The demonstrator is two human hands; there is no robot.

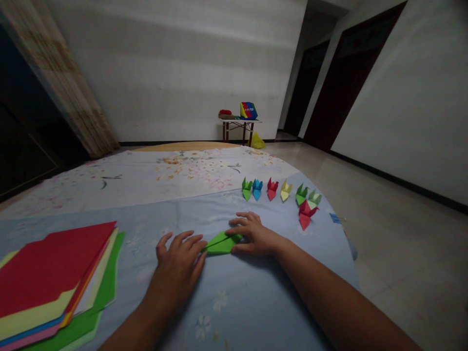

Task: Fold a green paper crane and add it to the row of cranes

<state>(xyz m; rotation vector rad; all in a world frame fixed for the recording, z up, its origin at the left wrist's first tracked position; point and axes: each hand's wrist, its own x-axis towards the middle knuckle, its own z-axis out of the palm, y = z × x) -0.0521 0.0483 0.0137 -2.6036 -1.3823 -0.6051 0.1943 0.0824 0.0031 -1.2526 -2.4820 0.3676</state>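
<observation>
1. Your green folded paper (222,247) lies on the pale blue cloth (252,302) in front of you, between your two hands; its long axis runs left to right across your view, with the right end slightly farther from you.
2. Its narrow tip points left; it widens toward the right, where your fingers partly hide the other end; a dark line runs lengthwise from the tip.
3. Your left hand (179,256) is palm down with the fingers spread, fingertips at the narrow tip; whether it pinches the paper, you cannot tell from this view.
4. Your right hand (254,236) lies over the wider end, thumb at the near edge and fingers toward the far edge; it is not clenched, but whether it grips or only presses, you cannot tell.
5. Beyond your right hand stands a row of folded figures: green (247,189), blue (257,189), red (271,189), yellow (285,190), green and pale green; another red figure (306,214) sits nearer you, in front of the pale green one.
6. To your left lies a stack of coloured sheets (54,265), red uppermost; a white floral cloth (142,180) covers the tabletop's far part.
</observation>
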